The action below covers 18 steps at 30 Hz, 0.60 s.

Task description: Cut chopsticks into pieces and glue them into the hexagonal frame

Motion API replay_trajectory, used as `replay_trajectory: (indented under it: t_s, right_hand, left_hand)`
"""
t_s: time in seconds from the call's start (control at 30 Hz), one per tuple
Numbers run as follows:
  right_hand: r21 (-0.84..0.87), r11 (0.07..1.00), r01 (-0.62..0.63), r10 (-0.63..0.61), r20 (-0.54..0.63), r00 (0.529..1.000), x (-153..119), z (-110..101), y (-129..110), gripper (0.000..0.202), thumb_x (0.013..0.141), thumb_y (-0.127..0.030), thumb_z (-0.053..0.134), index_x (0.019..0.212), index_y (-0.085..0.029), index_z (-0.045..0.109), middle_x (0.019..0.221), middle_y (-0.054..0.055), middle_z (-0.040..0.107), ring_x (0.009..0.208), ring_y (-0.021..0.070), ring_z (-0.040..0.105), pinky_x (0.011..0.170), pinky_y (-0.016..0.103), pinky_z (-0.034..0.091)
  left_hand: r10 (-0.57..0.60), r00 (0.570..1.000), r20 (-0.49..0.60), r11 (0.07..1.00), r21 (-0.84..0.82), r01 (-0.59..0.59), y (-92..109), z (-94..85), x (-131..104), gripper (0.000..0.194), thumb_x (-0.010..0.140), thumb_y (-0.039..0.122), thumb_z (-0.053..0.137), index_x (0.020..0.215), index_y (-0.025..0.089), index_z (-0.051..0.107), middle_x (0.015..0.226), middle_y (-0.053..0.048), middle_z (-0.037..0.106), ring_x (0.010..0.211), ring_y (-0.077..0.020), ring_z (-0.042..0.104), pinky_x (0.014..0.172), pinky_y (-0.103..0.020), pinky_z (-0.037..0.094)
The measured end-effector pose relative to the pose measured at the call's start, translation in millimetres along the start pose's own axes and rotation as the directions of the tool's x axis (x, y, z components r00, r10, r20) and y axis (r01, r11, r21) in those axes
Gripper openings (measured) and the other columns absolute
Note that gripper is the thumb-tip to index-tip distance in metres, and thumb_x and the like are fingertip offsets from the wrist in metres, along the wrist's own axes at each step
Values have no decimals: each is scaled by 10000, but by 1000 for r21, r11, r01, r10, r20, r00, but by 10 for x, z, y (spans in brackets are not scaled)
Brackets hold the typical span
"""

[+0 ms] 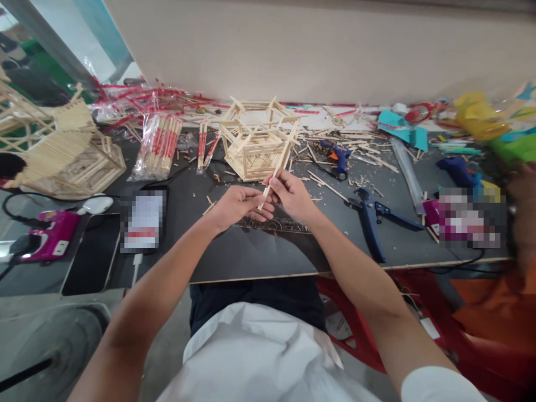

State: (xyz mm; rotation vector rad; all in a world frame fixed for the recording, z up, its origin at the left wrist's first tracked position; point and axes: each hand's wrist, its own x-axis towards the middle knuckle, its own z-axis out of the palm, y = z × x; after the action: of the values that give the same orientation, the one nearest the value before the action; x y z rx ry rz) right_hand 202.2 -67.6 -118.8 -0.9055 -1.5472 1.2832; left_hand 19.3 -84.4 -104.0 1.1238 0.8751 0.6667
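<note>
Above the front of the table, my right hand [292, 194] pinches a pale wooden chopstick [263, 200] between thumb and fingers. My left hand [240, 206] meets it from the other side, its thumb and fingers closed at the stick near the lower end. Whether this is one stick or two side by side I cannot tell. Just beyond the hands stands a many-sided open frame built of chopsticks [243, 167]. A dark patterned ruler-like strip [288, 225] lies on the table beneath my hands.
Left are another chopstick model [98, 167], wrapped chopsticks [157, 145], phones [90, 254] and a pink power strip [56, 237]. Right are a glue gun [341, 159], a blue-handled cutter [371, 223] and stick scraps [372, 148]. A blurred person's arm [523, 218] shows at the right edge.
</note>
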Motion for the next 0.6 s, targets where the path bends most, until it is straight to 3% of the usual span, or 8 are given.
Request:
replay_trajectory:
  t_s: [0.6]
  right_hand:
    - [22,999,-42,41,42,998,-7,15,-2,432,894,-646,569,931,-216,549,649,-52,500,526,82,426,479,230,366]
  left_hand:
    - [-33,999,12,999,-35,33,18,13,-10,200,884,260,720,958,75,703,866,-110,766,759,-187,757,688,-265,618]
